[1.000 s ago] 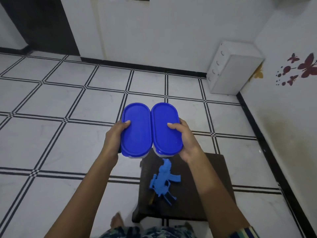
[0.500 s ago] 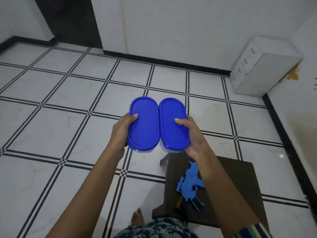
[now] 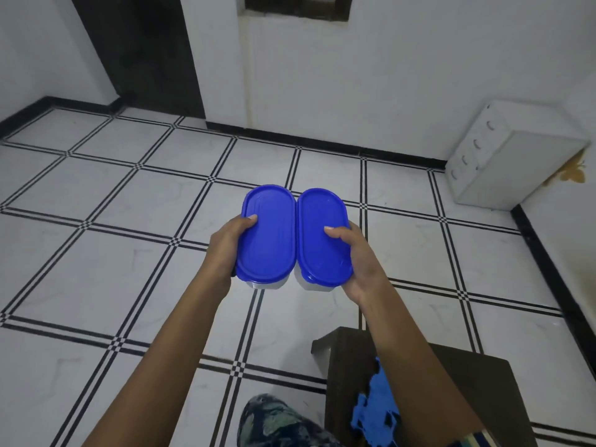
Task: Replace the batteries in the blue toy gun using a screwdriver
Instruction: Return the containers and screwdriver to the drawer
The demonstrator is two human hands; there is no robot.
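Basically nothing's done on the battery swap yet. The left hand [image 3: 225,250] grips the left tub [image 3: 267,233] and the right hand [image 3: 361,262] grips the right tub [image 3: 322,240], thumbs curled over the blue lids, tubs touching. The blue toy gun [image 3: 375,411] lies untouched near the left edge of the dark stool [image 3: 467,382], half hidden by the forearm. No screwdriver visible, maybe it's in a tub.
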